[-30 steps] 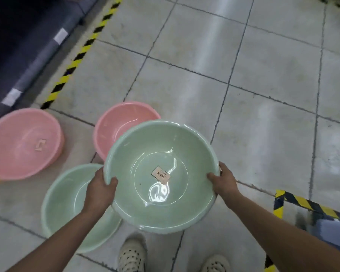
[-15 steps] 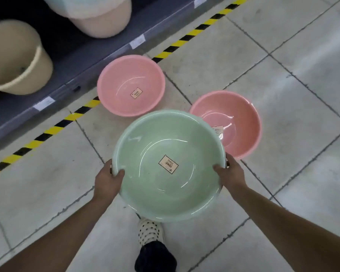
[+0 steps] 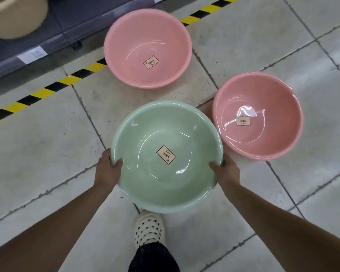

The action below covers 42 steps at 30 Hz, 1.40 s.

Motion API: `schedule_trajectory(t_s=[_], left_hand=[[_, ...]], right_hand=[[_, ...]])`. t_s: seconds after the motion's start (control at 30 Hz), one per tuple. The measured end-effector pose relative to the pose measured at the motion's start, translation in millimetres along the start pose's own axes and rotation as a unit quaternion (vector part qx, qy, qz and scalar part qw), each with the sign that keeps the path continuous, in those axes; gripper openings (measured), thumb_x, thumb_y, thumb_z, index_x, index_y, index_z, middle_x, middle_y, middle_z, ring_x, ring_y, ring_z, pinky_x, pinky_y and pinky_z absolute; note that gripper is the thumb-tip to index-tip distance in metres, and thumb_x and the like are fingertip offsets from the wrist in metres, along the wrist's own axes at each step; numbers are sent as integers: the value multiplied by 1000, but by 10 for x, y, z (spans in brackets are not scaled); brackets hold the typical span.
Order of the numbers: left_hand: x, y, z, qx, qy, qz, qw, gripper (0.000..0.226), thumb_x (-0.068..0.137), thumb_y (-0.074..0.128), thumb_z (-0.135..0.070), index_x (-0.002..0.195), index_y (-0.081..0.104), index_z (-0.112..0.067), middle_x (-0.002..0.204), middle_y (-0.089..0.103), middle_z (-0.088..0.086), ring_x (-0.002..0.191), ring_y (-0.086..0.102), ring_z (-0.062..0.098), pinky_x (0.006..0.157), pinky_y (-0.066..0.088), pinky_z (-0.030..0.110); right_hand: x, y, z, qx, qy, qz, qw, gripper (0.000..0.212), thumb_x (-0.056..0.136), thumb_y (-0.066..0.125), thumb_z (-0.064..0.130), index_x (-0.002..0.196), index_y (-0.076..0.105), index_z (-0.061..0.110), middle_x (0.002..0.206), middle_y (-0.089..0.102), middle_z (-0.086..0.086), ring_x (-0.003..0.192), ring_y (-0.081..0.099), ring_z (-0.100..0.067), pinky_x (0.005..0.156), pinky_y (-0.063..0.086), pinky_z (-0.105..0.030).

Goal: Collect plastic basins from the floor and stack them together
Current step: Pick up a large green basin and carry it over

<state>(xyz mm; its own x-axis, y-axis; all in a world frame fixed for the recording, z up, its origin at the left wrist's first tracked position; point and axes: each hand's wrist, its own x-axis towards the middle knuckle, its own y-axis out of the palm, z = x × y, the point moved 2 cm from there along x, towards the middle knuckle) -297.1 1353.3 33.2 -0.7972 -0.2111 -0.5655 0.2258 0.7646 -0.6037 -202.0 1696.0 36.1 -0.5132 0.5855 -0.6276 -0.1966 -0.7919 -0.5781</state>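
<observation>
Two hands carry the green basin [image 3: 145,183] off the floor [image 3: 37,154]. The left hand [image 3: 107,171] and right hand [image 3: 225,173] each grip opposite sides of its rim, thumbs hooked inside, likely to keep it level and mouth-up for nesting. One pink basin [image 3: 257,116] sits upright just beside it on grey tiles. The far pink basin [image 3: 147,48] lies across the striped hazard tape [image 3: 47,91], near a low shelf [image 3: 53,38] with a beige tub [image 3: 16,14].

Left hand [image 3: 106,171] and right hand [image 3: 226,172], both outstretched, grip the green basin [image 3: 165,132] at opposite sides (thumbs inside).
</observation>
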Motion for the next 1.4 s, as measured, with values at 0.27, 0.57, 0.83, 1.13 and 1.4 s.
schedule_trajectory(t_s=[0.27, 0.57, 0.83, 1.13, 1.4], left_hand=[[141, 324, 187, -17, -3, 25, 1000, 50, 92, 60, -14, 139, 45, -22, 104, 61, 2, 93, 59, 25, 81, 46, 34], [16, 116, -278, 29, 51, 7, 998, 41, 88, 58, -3, 128, 53, -9, 106, 58, 2, 93, 53, 23, 81, 40, 31], [-467, -466, -1508, 46, 73, 16, 996, 34, 84, 64, -6, 117, 56, -8, 99, 62, 8, 89, 57, 29, 75, 41, 34], [-860, -334, -3242, 76, 122, 110, 983, 38, 87, 62, -6, 124, 54, -4, 97, 60, 5, 87, 55, 26, 73, 39, 31], [-1027, 552, -4112, 61, 126, 182, 973, 42, 86, 63, -4, 125, 55, -16, 104, 67, 5, 94, 64, 27, 81, 48, 33]], right_hand=[[205, 270, -354, -32, 36, -44, 998, 40, 86, 62, 23, 125, 55, 28, 102, 70, -4, 95, 63, -32, 83, 50, -37], [138, -92, -123, 47, 23, 16, 998, 42, 83, 63, 13, 124, 61, 24, 91, 68, -3, 87, 65, -27, 75, 50, -32], [-408, -1189, 889, 101, 14, -7, 995, 48, 82, 60, 8, 125, 61, 29, 85, 69, 1, 80, 65, -22, 69, 50, -30], [-682, -2653, 1233, 169, 75, -79, 980, 49, 82, 61, 5, 126, 61, 25, 96, 71, -4, 85, 67, -25, 76, 55, -36], [-336, -3441, 895, 169, 140, -133, 967, 46, 80, 65, 9, 123, 61, 25, 90, 70, -3, 84, 66, -27, 82, 57, -45]])
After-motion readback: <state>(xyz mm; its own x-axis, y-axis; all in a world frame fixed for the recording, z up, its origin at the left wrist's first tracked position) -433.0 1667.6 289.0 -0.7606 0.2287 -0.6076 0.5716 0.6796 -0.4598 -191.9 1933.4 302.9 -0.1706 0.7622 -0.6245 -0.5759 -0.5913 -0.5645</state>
